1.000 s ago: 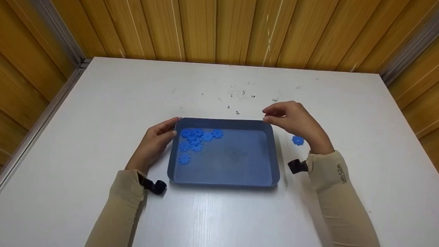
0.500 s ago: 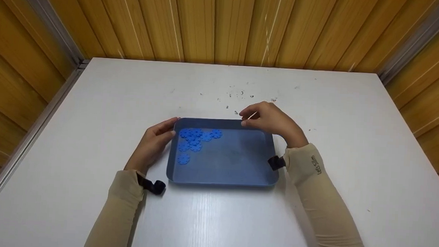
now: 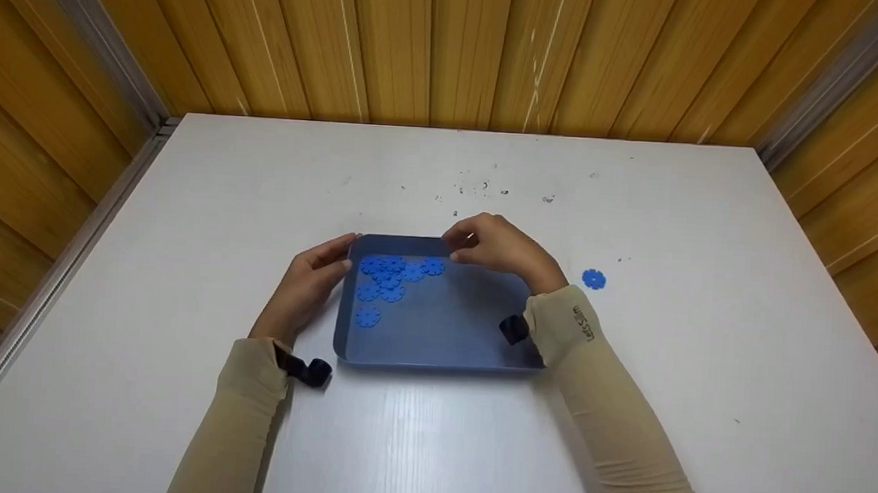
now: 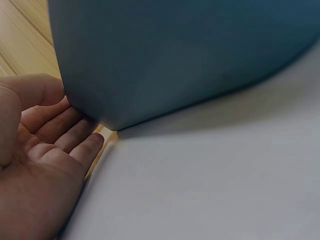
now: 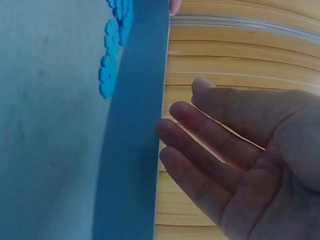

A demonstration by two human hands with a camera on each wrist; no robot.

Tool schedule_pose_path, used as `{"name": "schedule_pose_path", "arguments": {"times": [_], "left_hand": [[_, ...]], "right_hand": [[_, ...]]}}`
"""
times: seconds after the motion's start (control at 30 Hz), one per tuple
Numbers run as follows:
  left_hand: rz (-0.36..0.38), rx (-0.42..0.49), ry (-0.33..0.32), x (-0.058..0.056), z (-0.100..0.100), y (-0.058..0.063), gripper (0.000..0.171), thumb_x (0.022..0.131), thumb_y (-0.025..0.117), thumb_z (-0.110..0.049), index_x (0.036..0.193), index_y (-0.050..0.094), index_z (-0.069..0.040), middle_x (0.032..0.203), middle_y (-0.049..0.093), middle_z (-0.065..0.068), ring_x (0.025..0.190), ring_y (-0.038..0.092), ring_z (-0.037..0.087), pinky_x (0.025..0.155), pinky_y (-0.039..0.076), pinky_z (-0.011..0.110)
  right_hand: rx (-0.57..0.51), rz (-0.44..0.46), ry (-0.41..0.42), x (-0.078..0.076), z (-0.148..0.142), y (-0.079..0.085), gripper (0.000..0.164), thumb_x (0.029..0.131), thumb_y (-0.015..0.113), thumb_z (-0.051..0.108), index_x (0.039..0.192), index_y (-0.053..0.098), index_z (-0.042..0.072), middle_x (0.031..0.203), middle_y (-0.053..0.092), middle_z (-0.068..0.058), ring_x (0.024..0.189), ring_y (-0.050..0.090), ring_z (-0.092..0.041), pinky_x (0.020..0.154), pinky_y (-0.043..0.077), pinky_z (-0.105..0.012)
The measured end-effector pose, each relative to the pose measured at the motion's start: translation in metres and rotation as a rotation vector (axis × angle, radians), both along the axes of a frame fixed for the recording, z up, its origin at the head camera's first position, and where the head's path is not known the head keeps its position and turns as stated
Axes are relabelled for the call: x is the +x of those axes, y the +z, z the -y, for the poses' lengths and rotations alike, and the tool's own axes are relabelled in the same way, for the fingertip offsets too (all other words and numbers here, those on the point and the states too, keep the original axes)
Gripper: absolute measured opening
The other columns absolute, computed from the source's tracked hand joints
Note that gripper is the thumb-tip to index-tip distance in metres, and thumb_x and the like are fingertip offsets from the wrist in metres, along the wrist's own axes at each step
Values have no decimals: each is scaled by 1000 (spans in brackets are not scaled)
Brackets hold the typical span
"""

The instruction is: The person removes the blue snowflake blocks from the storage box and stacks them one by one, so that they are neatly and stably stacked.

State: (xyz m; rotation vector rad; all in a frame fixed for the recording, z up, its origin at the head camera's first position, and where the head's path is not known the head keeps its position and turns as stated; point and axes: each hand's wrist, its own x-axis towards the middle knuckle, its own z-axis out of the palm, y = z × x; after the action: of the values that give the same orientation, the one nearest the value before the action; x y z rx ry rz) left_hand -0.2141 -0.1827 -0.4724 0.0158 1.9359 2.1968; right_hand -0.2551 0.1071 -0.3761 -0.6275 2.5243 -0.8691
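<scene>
A blue-grey rectangular tray (image 3: 432, 368) stands on the white table. Several blue flower-shaped discs (image 3: 391, 293) lie in its far left part, some overlapping. My left hand (image 3: 305, 288) rests against the tray's far left corner; in the left wrist view its thumb touches the outer wall and the other fingers lie loosely extended beside it. Over the tray's far rim hovers my right hand (image 3: 506, 248), near the rightmost disc of the group. The right wrist view shows nothing between its loosely bent fingers (image 5: 195, 185).
A single blue flower-shaped disc (image 3: 593, 279) lies on the table to the right of the tray. Dark marks (image 3: 485, 186) spot the tabletop beyond the tray. Wood-patterned panels (image 3: 464, 52) stand behind the table and at both sides.
My right hand has moved left along the tray's far rim. Its forearm covered the lone disc half a second ago and now shows it again. My left hand and the tray have stayed put.
</scene>
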Motion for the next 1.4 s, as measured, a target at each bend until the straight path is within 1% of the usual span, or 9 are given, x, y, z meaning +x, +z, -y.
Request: {"name": "schedule_pose_path", "arguments": {"times": [0.17, 0.4, 0.57, 0.77, 0.87, 1.07, 1.27, 1.4], "left_hand": [[12, -21, 8, 0, 0, 0, 51, 95, 49, -1, 145, 43, -10, 151, 41, 4, 142, 34, 15, 118, 28, 31], [22, -44, 19, 0, 0, 1, 50, 95, 50, -2, 143, 45, -12, 150, 43, 1, 141, 35, 13, 118, 28, 30], [20, -37, 18, 0, -1, 1, 50, 95, 50, -1, 144, 44, -11, 151, 41, 2, 142, 34, 15, 118, 28, 30], [-3, -22, 5, 0, 0, 0, 51, 95, 49, 0, 145, 43, -10, 151, 41, 2, 142, 33, 14, 117, 29, 30], [-12, -29, -2, -1, 0, -1, 50, 96, 48, -1, 145, 42, -10, 152, 40, 2, 143, 32, 14, 118, 28, 30], [-11, -50, 4, 0, 0, -1, 50, 95, 49, -1, 144, 43, -11, 152, 41, 1, 142, 33, 13, 118, 28, 30], [-8, -68, 9, 1, 0, 0, 50, 96, 49, -2, 144, 44, -12, 151, 42, 0, 142, 33, 13, 119, 27, 31], [-9, -71, 6, 1, 0, 0, 49, 96, 49, -3, 143, 45, -14, 150, 43, -2, 142, 34, 12, 119, 27, 30]], "right_hand": [[4, 24, 18, 0, 10, -10, 37, 88, 66, 8, 125, 63, 3, 124, 65, -12, 115, 60, -26, 100, 50, -39], [19, 6, 28, -2, 19, -23, 37, 88, 66, 7, 125, 63, 4, 124, 65, -11, 115, 60, -25, 101, 49, -38], [23, 10, 22, -2, 22, -30, 36, 89, 64, 5, 125, 63, 5, 124, 65, -11, 115, 60, -25, 101, 49, -38], [21, 14, 2, 0, 24, -34, 38, 88, 63, 4, 125, 64, 7, 122, 65, -9, 111, 60, -23, 97, 50, -38], [23, 13, -3, 1, 26, -36, 37, 87, 64, 5, 124, 65, 7, 120, 66, -8, 107, 60, -22, 94, 51, -37], [36, -16, 16, 1, 29, -39, 35, 85, 67, 3, 120, 67, 5, 114, 68, -11, 101, 61, -23, 90, 52, -36], [41, -22, 41, 2, 31, -42, 37, 81, 69, -4, 118, 68, 3, 114, 68, -12, 103, 62, -25, 91, 53, -37], [58, -15, 63, 3, 31, -43, 38, 79, 71, -5, 116, 68, 3, 115, 69, -12, 104, 63, -26, 92, 54, -37]]}}
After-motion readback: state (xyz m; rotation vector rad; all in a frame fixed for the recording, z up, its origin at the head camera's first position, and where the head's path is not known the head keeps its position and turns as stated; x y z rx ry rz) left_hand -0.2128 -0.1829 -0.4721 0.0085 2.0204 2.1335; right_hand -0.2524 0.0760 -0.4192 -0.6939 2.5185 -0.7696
